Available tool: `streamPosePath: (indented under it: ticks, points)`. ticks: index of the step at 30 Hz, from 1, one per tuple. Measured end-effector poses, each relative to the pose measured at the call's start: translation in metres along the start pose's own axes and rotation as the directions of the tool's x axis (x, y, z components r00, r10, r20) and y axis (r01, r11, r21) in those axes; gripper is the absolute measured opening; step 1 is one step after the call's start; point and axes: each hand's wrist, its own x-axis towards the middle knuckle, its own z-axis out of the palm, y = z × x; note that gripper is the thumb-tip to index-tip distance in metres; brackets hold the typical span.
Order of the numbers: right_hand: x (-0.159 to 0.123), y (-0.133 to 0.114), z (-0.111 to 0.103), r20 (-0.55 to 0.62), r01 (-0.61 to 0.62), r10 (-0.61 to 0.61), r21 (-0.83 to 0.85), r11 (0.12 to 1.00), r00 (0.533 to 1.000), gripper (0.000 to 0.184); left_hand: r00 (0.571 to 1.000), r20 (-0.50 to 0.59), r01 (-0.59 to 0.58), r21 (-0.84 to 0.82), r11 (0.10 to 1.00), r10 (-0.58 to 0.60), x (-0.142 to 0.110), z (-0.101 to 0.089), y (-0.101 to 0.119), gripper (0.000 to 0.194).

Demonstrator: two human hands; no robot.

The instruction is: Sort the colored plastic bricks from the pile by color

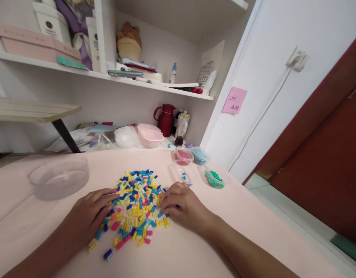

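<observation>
A loose pile of small toy building bricks [139, 204] in yellow, blue, teal, pink and white covers the middle of the pink tabletop. My left hand [94, 210] lies along the pile's left edge, fingers stretched out over the outer bricks. At the right edge, my right hand [182, 204] has its fingers curled down and drawn together among the bricks; whatever is between the fingertips is hidden. Just beyond it stands a clear plastic tub [182, 173] with a few blue pieces in it. A dark blue brick [107, 254] sits apart at the front.
Clear tubs hold red pieces [183, 155], light blue pieces [199, 155] and green pieces [215, 179] at the back right. A large round clear container [58, 179] stands on the left. Behind are a pink bowl [150, 135], a red jug [165, 119] and bottles [181, 129] under a shelf.
</observation>
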Motion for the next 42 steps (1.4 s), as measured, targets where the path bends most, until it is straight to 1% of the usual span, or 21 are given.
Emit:
streamPosePath:
  ticks: [8, 12, 14, 15, 17, 19, 21, 23, 25, 26, 28, 29, 31, 32, 34, 37, 39, 42]
  points:
    - [0.003, 0.0, 0.009, 0.061, 0.033, -0.031, -0.03, 0.999, 0.998, 0.009, 1.0, -0.004, 0.008, -0.017, 1.0, -0.008, 0.002, -0.001, 0.001, 0.037]
    - [0.004, 0.002, 0.012, 0.061, 0.073, -0.067, -0.09, 0.993, 0.996, 0.003, 0.998, -0.045, 0.035, -0.043, 0.998, -0.037, 0.001, 0.002, -0.002, 0.041]
    - [0.003, 0.003, 0.013, 0.052, 0.09, -0.084, -0.132, 0.987, 0.995, 0.003, 0.999, -0.048, 0.018, -0.055, 0.998, -0.021, 0.0, 0.005, -0.004, 0.04]
    - [0.003, 0.004, 0.014, 0.047, 0.091, -0.085, -0.144, 0.985, 0.995, 0.003, 0.997, -0.073, 0.034, -0.054, 0.998, -0.038, 0.0, 0.007, -0.006, 0.04]
    - [0.002, 0.005, 0.014, 0.027, 0.075, -0.072, -0.136, 0.988, 0.997, 0.002, 0.994, -0.099, 0.044, -0.062, 0.997, -0.05, 0.0, 0.01, -0.007, 0.04]
    - [0.003, 0.005, 0.011, -0.02, 0.052, -0.054, -0.097, 0.994, 0.998, 0.003, 0.992, -0.111, 0.051, -0.076, 0.996, -0.06, 0.0, 0.012, -0.007, 0.041]
    - [0.003, 0.003, 0.004, -0.089, 0.043, -0.048, -0.059, 0.997, 0.995, 0.004, 0.991, -0.115, 0.056, -0.087, 0.995, -0.066, 0.0, 0.011, -0.006, 0.041]
    - [0.004, 0.002, -0.007, -0.164, 0.032, -0.038, -0.036, 0.999, 0.986, 0.007, 0.99, -0.12, 0.06, -0.089, 0.994, -0.071, 0.001, 0.009, -0.004, 0.042]
    - [0.004, 0.003, -0.021, -0.263, -0.021, 0.014, -0.023, 1.0, 0.965, 0.008, 0.991, -0.115, 0.06, -0.087, 0.994, -0.07, 0.002, 0.007, -0.003, 0.042]
    - [0.003, 0.005, -0.029, -0.337, -0.073, 0.063, -0.017, 0.997, 0.94, 0.008, 0.992, -0.109, 0.058, -0.085, 0.995, -0.067, 0.002, 0.005, -0.003, 0.042]
    - [0.002, 0.012, -0.041, -0.482, -0.172, 0.152, 0.004, 0.985, 0.863, 0.009, 0.996, -0.077, 0.034, -0.077, 0.996, -0.04, 0.003, 0.003, -0.006, 0.041]
    - [0.001, 0.016, -0.046, -0.545, -0.214, 0.191, 0.022, 0.977, 0.817, 0.01, 0.998, -0.057, 0.02, -0.067, 0.998, -0.024, 0.003, 0.002, -0.009, 0.04]
    - [-0.001, 0.025, -0.051, -0.617, -0.273, 0.249, 0.057, 0.96, 0.746, 0.01, 1.0, -0.009, -0.023, -0.039, 0.999, 0.023, 0.004, 0.001, -0.014, 0.038]
    - [-0.002, 0.029, -0.051, -0.634, -0.296, 0.271, 0.069, 0.953, 0.724, 0.01, 0.999, 0.012, -0.043, -0.023, 0.999, 0.043, 0.004, 0.0, -0.017, 0.037]
    - [-0.003, 0.035, -0.05, -0.642, -0.33, 0.299, 0.075, 0.941, 0.706, 0.009, 0.996, 0.051, -0.069, 0.007, 0.998, 0.068, 0.004, -0.003, -0.02, 0.036]
    - [-0.003, 0.038, -0.046, -0.625, -0.362, 0.318, 0.061, 0.93, 0.712, 0.008, 0.995, 0.081, -0.067, 0.036, 0.997, 0.064, 0.006, -0.007, -0.017, 0.037]
    - [-0.003, 0.038, -0.044, -0.617, -0.375, 0.327, 0.055, 0.925, 0.716, 0.01, 0.995, 0.084, -0.058, 0.034, 0.998, 0.055, 0.007, -0.01, -0.013, 0.036]
    - [-0.003, 0.038, -0.044, -0.619, -0.389, 0.333, 0.047, 0.92, 0.712, 0.017, 0.997, 0.065, -0.035, 0.001, 0.999, 0.034, 0.008, -0.009, -0.005, 0.035]
